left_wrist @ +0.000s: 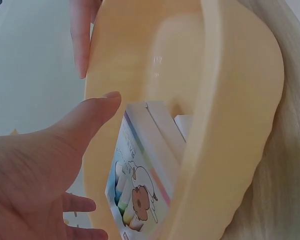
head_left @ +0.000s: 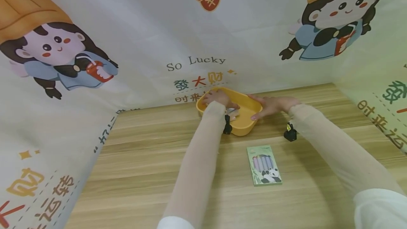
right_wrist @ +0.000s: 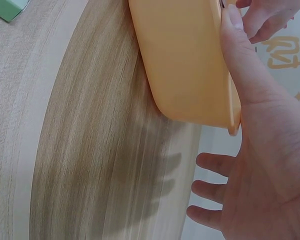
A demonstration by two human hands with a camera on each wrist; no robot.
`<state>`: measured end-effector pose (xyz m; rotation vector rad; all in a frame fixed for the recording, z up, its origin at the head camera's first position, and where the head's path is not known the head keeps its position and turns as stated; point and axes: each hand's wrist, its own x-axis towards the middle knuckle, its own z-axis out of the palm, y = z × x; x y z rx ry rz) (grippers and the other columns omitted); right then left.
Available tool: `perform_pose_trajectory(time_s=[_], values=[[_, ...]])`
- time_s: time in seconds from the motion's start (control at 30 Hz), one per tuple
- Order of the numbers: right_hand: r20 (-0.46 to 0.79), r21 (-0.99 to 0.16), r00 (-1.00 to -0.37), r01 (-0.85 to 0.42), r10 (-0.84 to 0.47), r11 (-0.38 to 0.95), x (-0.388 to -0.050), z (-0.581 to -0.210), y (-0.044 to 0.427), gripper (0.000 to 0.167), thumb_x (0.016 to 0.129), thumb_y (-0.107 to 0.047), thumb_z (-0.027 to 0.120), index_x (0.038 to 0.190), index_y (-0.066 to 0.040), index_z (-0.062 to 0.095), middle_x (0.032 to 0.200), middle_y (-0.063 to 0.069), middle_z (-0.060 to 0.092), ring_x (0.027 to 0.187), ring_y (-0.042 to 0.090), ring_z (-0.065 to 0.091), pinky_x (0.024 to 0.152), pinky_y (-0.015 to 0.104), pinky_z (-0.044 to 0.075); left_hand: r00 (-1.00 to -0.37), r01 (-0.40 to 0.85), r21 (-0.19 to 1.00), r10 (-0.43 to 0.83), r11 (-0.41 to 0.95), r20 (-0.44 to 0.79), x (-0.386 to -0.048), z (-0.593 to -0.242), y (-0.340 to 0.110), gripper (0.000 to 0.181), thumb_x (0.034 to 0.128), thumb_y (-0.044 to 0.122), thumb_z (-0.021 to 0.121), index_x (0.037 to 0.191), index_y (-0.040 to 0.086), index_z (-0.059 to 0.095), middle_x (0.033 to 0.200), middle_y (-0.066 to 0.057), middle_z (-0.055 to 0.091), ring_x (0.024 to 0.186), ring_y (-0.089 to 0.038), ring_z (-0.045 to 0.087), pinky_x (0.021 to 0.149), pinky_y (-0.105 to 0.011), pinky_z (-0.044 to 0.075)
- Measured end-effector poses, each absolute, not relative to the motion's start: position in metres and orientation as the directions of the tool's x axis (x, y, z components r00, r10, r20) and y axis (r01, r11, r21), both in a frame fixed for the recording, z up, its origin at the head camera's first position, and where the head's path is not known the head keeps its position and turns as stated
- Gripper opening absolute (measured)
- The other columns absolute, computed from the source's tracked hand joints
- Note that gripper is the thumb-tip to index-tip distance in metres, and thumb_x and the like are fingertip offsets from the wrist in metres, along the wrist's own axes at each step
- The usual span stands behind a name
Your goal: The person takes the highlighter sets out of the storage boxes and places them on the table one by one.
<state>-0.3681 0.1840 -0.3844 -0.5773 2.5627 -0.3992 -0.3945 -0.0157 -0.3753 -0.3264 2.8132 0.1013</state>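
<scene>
A yellow plastic basin (head_left: pixel 248 114) stands on the wooden table near the back wall. My left hand (head_left: pixel 219 99) reaches over the basin's left end. In the left wrist view its thumb points over the inside and its fingers hold nothing. Close to that hand, inside the basin, lies a white box of coloured markers (left_wrist: pixel 140 185) with a cartoon animal on it; a second white item (left_wrist: pixel 184 124) shows partly behind it. My right hand (head_left: pixel 270 106) is at the basin's right end, its thumb against the rim and several fingers spread straight and apart from it.
A green box (head_left: pixel 264 165) with a panda and coloured pens printed on it lies flat on the table (head_left: pixel 146 172), in front of the basin. Printed cloth walls (head_left: pixel 146 27) with cartoon figures enclose the table at the back and sides.
</scene>
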Motion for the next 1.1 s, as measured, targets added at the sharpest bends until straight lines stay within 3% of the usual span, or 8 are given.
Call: perform_pose_trajectory(time_s=[0.23,0.47,1.1], values=[[-0.39,-0.361,-0.8,-0.323,-0.456,0.875,-0.369,-0.385,0.183,0.106,0.086,-0.067,0.061,0.16,-0.028,-0.005,0.161,0.03,0.019,0.144,0.055,0.026,0.112,0.075,0.023,-0.916,-0.237,0.039,-0.21,0.971,-0.341,-0.41,-0.386,-0.018,0.126,0.0669,0.081,0.068,0.159,0.014,0.015,0.163,-0.021,0.018,0.147,-0.045,0.026,0.116,-0.062,0.032],[-0.389,-0.351,-0.806,-0.318,-0.446,0.881,-0.367,-0.383,0.183,0.106,0.085,-0.068,0.061,0.16,-0.028,-0.004,0.16,0.03,0.021,0.144,0.055,0.026,0.111,0.075,0.024,-0.917,-0.222,0.043,-0.194,0.974,-0.349,-0.411,-0.39,-0.019,0.124,0.0692,0.081,0.066,0.159,0.012,0.015,0.165,-0.019,0.014,0.149,-0.045,0.022,0.118,-0.063,0.028],[-0.396,-0.354,-0.806,-0.308,-0.44,0.883,-0.367,-0.385,0.183,0.105,0.087,-0.065,0.061,0.16,-0.028,-0.003,0.16,0.031,0.022,0.144,0.054,0.027,0.112,0.074,0.025,-0.918,-0.217,0.053,-0.185,0.975,-0.351,-0.407,-0.395,-0.022,0.125,0.0688,0.081,0.066,0.158,0.008,0.017,0.163,-0.019,0.02,0.146,-0.046,0.027,0.117,-0.063,0.029]])
